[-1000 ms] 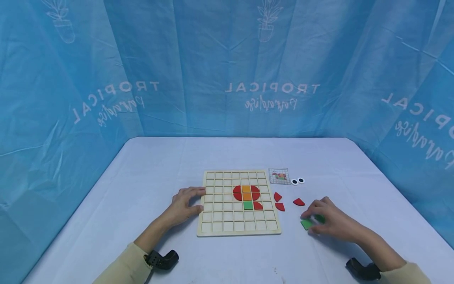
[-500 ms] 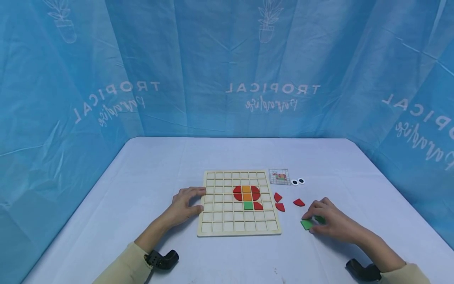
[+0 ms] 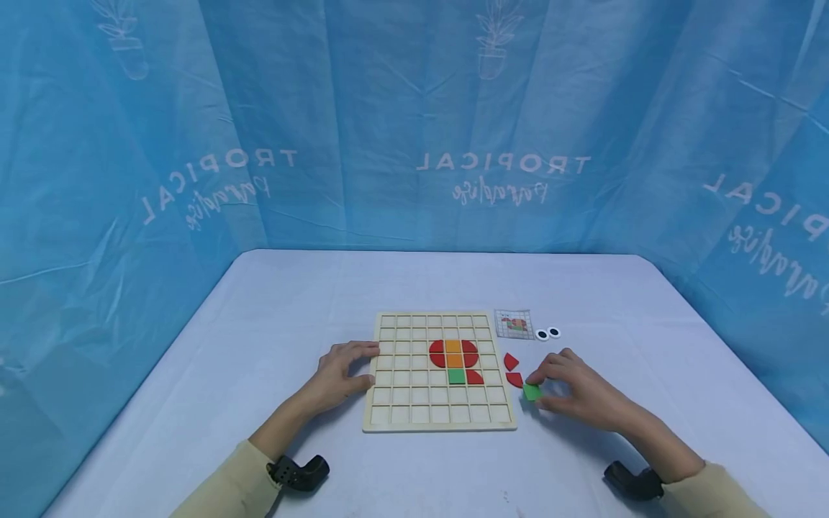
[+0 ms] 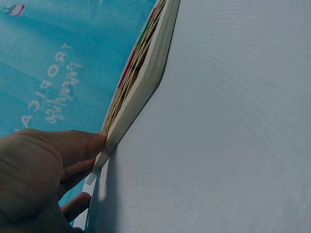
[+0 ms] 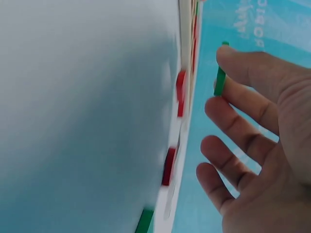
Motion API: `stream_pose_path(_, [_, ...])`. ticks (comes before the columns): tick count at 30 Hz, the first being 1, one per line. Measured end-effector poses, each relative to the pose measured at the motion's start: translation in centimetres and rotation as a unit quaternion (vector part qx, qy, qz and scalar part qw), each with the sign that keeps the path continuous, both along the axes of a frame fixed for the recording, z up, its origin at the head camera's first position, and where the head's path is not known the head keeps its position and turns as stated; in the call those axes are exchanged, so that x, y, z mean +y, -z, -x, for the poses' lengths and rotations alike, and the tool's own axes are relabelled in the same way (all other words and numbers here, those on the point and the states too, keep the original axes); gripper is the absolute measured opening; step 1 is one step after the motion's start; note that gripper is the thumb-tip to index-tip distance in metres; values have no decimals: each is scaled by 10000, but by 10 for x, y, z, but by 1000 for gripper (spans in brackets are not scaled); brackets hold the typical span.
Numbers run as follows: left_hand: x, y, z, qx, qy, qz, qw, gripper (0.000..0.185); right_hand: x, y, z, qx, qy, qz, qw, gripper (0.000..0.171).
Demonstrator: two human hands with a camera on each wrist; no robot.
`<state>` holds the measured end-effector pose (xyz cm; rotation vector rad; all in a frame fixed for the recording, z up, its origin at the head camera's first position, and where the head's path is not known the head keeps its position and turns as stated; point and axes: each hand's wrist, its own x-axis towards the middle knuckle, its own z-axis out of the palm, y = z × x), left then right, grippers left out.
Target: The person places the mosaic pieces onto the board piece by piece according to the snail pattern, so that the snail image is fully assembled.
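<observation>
A wooden grid board lies on the white table, with red, orange and green tiles set in its middle. My left hand rests against the board's left edge, thumb and fingertips touching its side. My right hand is just right of the board and pinches a green square tile between thumb and forefinger. In the right wrist view the green tile is held clear of the table. Two red quarter-round pieces lie between the board and that hand.
A small pattern card and a pair of googly eyes lie beyond the board's far right corner. Another green piece lies on the table below my right hand. Blue printed curtains enclose the table on three sides.
My right hand has moved left toward the board, carrying a green tile up off the table. It now covers the red piece that lay to the right. The left hand has stayed put.
</observation>
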<state>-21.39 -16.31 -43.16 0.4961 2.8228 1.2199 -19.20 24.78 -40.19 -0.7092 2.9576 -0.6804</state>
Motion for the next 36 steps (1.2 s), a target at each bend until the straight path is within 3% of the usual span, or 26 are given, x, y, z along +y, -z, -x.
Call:
stream_pose_path(8, [1,0,1,-50,-12,6,10000,47,-38,-5,11,332,-79,176,9993,26])
stream_pose_path(18, [1,-1,1,-94,-42,-13,9999,47,-86,-5,24,345,-62,401,9986,25])
stream_pose_path(26, [1,-1,1,-72,-50,28,10000,46,-119,4,30,506,-80,181,9985,25])
stream_pose_path(36, [2,-2,1,-45,-39,23,10000,46,-137,11,34,520,-197,56,9984,26])
